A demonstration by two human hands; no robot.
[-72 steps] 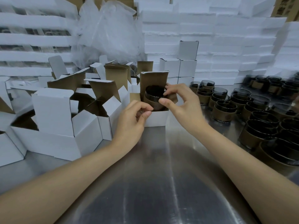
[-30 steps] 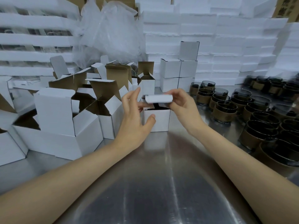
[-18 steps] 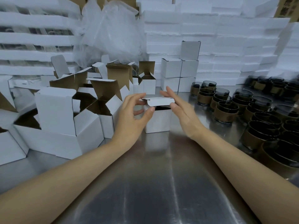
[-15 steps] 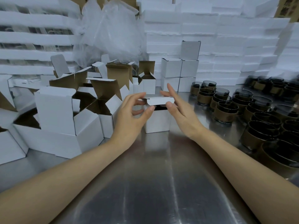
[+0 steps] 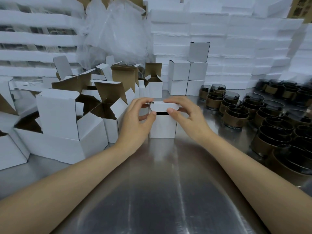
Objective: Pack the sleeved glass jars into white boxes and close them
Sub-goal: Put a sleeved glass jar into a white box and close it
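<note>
A small white box [image 5: 163, 125] stands upright at the centre of the frame, its lid flap [image 5: 164, 106] folded over the top with the tuck tab bent down but not yet pushed in, so a dark slit shows beneath it. The left hand [image 5: 135, 122] and right hand [image 5: 189, 117] pinch the flap at its two ends. Across the left of the frame stand open boxes [image 5: 59, 115], flaps up and brown inside. Behind centre, five closed boxes [image 5: 179, 70] are stacked two, two and one. Along the right edge cluster the sleeved jars [image 5: 236, 115]: dark glass, brown sleeves, upright, mouths open.
</note>
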